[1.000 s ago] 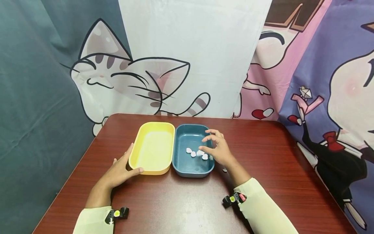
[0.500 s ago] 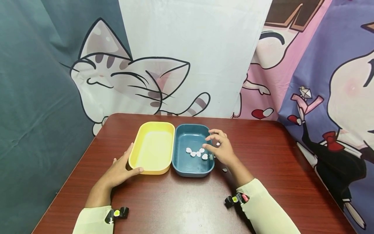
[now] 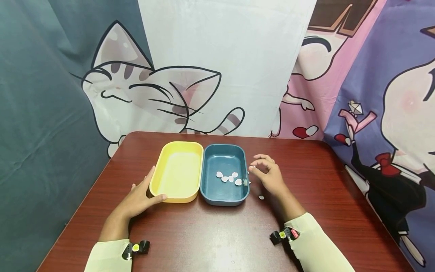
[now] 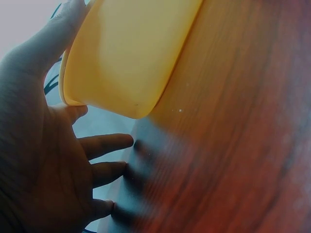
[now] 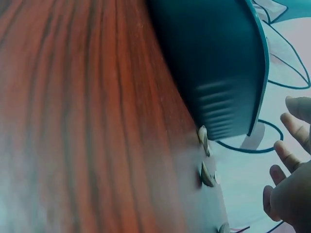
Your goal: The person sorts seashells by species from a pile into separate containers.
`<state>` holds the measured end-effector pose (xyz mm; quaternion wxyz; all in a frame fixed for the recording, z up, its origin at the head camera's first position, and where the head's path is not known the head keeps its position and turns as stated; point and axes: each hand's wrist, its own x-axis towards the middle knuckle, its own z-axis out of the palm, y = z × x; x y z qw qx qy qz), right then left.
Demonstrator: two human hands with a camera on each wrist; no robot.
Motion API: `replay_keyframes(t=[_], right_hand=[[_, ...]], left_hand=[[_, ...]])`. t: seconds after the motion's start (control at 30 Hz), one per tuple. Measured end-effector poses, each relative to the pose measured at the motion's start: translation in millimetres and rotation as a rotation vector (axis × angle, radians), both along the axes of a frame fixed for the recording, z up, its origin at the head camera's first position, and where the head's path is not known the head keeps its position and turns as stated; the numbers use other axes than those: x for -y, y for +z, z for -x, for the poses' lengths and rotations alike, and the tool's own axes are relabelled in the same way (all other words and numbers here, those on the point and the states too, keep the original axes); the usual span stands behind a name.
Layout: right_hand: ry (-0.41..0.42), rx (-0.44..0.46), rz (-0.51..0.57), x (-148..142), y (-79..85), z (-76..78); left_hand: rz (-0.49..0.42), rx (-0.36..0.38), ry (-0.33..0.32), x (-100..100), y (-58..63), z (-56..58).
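My left hand (image 3: 137, 200) rests against the near-left corner of a yellow tray (image 3: 176, 200), thumb along its front rim. In the left wrist view the index fingertip touches the rim, and the other fingers stick out straight over the table. My right hand (image 3: 272, 179) hovers just right of a dark blue tray (image 3: 224, 202), fingers loosely bent. Several small white shell-like pieces (image 3: 225, 179) lie inside the blue tray. Beside it on the table is another piece (image 3: 261, 197). The right wrist view shows a shell-like piece (image 5: 207, 174) by the blue tray, apart from the fingers.
Both trays stand side by side on a reddish-brown wooden table (image 3: 190, 241). A cloth backdrop (image 3: 231, 45) with cartoon figures hangs behind it. Each sleeve cuff carries a small black camera (image 3: 144, 246).
My right hand has moved out of the blue tray to its right side. A white piece near its thumb now lies among the others in the tray. The left hand stays put.
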<state>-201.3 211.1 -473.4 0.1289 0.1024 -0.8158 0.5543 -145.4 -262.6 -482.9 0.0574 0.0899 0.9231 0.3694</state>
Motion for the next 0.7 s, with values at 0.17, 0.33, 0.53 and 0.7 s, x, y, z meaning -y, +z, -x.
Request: replay_keyframes(t=[0.17,0.33,0.53,0.7], right_hand=[[-0.029,0.040,0.012,-1.6,9.5,-8.7],[-0.042,0.065,0.023,-2.7,17.1,-18.6],[-0.066,0.065,0.011,-26.2,-10.1,-10.3],[-0.051,0.064,0.037,-44.8,-22.0,-10.2]], left_hand=[[-0.006,0.005,0.002,-0.1,-1.2,-0.2],[-0.002,0.012,0.006,-0.4,-0.3,-0.7],[0.001,0.013,-0.001,-2.5,1.3,-1.2],[0.001,0.013,0.001,-2.5,2.5,-1.8]])
